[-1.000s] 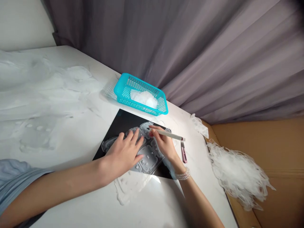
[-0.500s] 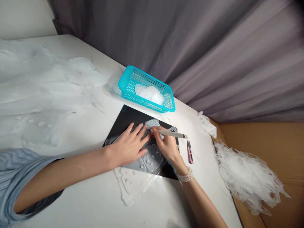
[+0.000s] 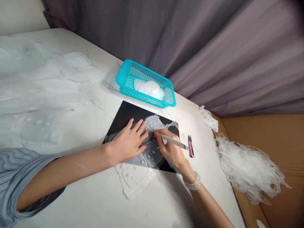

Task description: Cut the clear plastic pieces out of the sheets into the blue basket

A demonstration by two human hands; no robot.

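Note:
My left hand [image 3: 129,142] lies flat with fingers spread, pressing a translucent moulded sheet [image 3: 152,153] onto a black mat [image 3: 129,110]. The sheet has rounded panels with small raised knobs, and part of it hangs past the mat's near edge. In my right hand [image 3: 172,150] is a slim, flat, pale tweezer-like tool [image 3: 173,140], pinched between thumb and fingers. Its tip points left at the sheet, close to my left fingertips, and is too small to make out. Just right of my right hand lies a pair of pink thread snips [image 3: 191,147].
A turquoise basket [image 3: 144,99] holding white translucent pieces [image 3: 150,88] stands behind the mat. More translucent sheets [image 3: 45,79] cover the table's left side. White stringy scraps [image 3: 249,171] hang over the right edge at a cardboard box [image 3: 268,136]. A small white piece [image 3: 209,118] lies nearby.
My right hand has shifted slightly right and down, and the tool's rear end has dipped lower. My left hand still presses the sheet. The view has moved slightly.

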